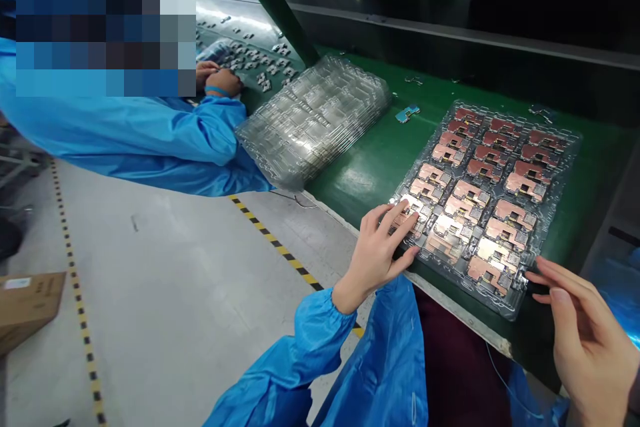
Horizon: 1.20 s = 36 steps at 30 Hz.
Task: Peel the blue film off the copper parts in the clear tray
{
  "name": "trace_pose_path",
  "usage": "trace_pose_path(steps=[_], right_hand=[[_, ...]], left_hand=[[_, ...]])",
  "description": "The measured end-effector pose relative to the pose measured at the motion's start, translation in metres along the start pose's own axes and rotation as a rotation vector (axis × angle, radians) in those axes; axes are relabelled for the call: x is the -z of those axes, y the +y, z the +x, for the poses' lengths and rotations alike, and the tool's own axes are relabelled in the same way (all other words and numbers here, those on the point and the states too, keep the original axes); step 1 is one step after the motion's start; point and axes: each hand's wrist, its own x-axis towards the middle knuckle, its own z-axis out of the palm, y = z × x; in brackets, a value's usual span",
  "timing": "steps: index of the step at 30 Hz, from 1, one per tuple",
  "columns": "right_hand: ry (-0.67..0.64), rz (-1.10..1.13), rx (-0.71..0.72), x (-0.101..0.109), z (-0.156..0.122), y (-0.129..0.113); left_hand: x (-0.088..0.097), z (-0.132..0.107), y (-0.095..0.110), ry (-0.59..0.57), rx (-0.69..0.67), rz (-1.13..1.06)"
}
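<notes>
Left hand [375, 250]: fingers spread, tips resting on copper-faced boards [487, 197], no pinch | right hand [585, 340]: fingers open, just beside plastic tray [553, 213], contact unclear | tray: between hands, flat on green bench [360, 160]

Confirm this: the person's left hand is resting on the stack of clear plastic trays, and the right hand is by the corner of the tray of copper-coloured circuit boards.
Wrong on one point: the head view shows the left hand on the tray of copper-coloured circuit boards, not on the stack of clear plastic trays. The right hand is by that tray's corner, as you said.
</notes>
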Motion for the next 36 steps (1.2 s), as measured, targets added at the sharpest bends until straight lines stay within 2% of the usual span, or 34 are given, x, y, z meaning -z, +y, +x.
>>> trace_pose_path(steps=[3, 5, 7, 8, 10, 12, 15, 17, 19, 22, 24, 26, 28, 30, 31, 33, 34, 36], right_hand=[[-0.009, -0.009, 0.006, 0.001, -0.001, 0.006], [-0.025, -0.008, 0.032, 0.001, -0.002, 0.012], [-0.035, 0.003, 0.066, 0.0, -0.002, 0.016], [-0.038, 0.008, 0.08, -0.001, -0.003, 0.017], [-0.035, 0.022, 0.105, -0.003, -0.003, 0.017], [-0.013, 0.032, 0.119, -0.005, -0.001, 0.016], [-0.006, 0.03, 0.149, -0.004, 0.001, 0.014], [-0.025, 0.035, 0.174, -0.003, 0.002, 0.015], [-0.034, 0.055, 0.187, -0.004, 0.001, 0.016], [0.002, 0.09, 0.137, -0.011, -0.003, 0.014], [0.045, 0.115, 0.073, -0.017, -0.006, 0.011], [0.075, 0.14, 0.032, -0.023, -0.007, 0.009], [0.079, 0.158, 0.041, -0.024, -0.007, 0.007], [0.046, 0.163, 0.1, -0.019, -0.004, 0.004], [0.022, 0.159, 0.146, -0.014, -0.001, 0.001], [0.017, 0.137, 0.227, -0.004, 0.005, -0.007], [0.054, 0.122, 0.244, 0.001, 0.01, -0.013], [0.196, 0.102, 0.222, 0.009, 0.023, -0.026]], left_hand=[[0.004, 0.0, -0.002, -0.013, -0.035, -0.019], [0.012, 0.008, -0.005, -0.001, -0.049, -0.045], [0.019, 0.031, -0.011, 0.032, -0.049, -0.08], [0.021, 0.051, -0.015, 0.046, -0.054, -0.1], [0.021, 0.105, -0.025, 0.042, -0.098, -0.142], [0.013, 0.175, -0.033, -0.011, -0.166, -0.179], [-0.016, 0.286, -0.035, -0.081, -0.176, -0.181], [-0.042, 0.349, -0.023, -0.128, -0.229, -0.162], [-0.07, 0.393, -0.001, -0.228, -0.328, -0.191], [-0.106, 0.429, 0.037, -0.388, -0.426, -0.266], [-0.123, 0.44, 0.058, -0.443, -0.444, -0.297], [-0.131, 0.445, 0.071, -0.465, -0.437, -0.329], [-0.127, 0.446, 0.077, -0.449, -0.401, -0.365], [-0.111, 0.436, 0.08, -0.4, -0.343, -0.408], [-0.099, 0.424, 0.082, -0.371, -0.316, -0.429], [-0.069, 0.386, 0.089, -0.35, -0.258, -0.535], [-0.053, 0.36, 0.094, -0.365, -0.231, -0.61], [-0.022, 0.302, 0.108, -0.475, -0.09, -0.926]])
